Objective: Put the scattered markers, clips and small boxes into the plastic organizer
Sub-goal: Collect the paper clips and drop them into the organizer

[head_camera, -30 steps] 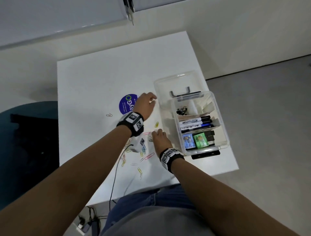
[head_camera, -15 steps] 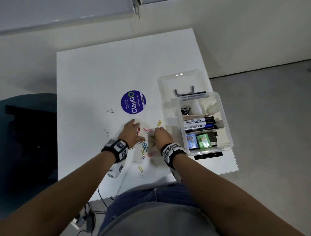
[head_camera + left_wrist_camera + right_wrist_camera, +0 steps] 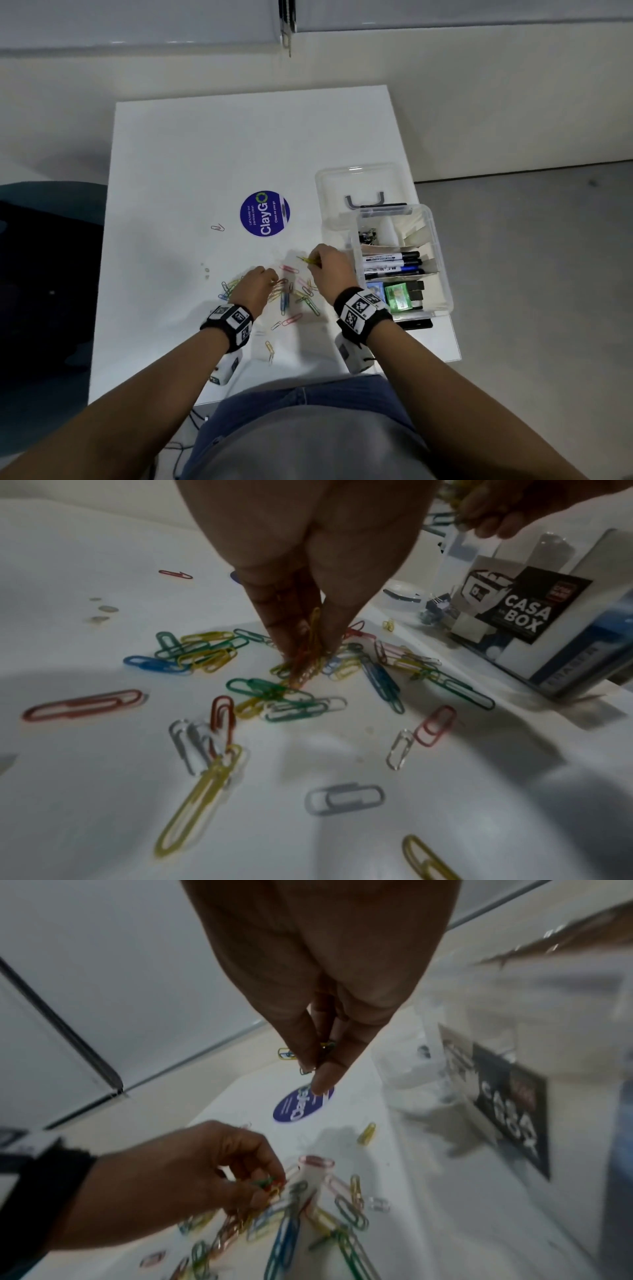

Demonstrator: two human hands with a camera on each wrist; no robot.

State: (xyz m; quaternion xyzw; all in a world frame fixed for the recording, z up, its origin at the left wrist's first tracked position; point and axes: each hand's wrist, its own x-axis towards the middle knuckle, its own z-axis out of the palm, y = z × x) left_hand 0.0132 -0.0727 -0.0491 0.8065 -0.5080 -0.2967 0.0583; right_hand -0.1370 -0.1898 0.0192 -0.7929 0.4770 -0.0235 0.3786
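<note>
now, with both hands pinching coloured wire paper clips [image 3: 291, 294], carry your right hand [image 3: 330, 270] rightward over the clear plastic organizer [image 3: 442, 267] while your left hand [image 3: 255, 287] gathers more.

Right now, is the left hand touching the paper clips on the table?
Touching. The left wrist view shows the left hand pinching a bunch of paper clips between its fingers, lifted from the pile on the table.

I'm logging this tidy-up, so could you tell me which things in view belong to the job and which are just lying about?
Part of the job:
paper clips
plastic organizer
markers
small boxes

Just lying about:
round blue sticker
black cable
</note>
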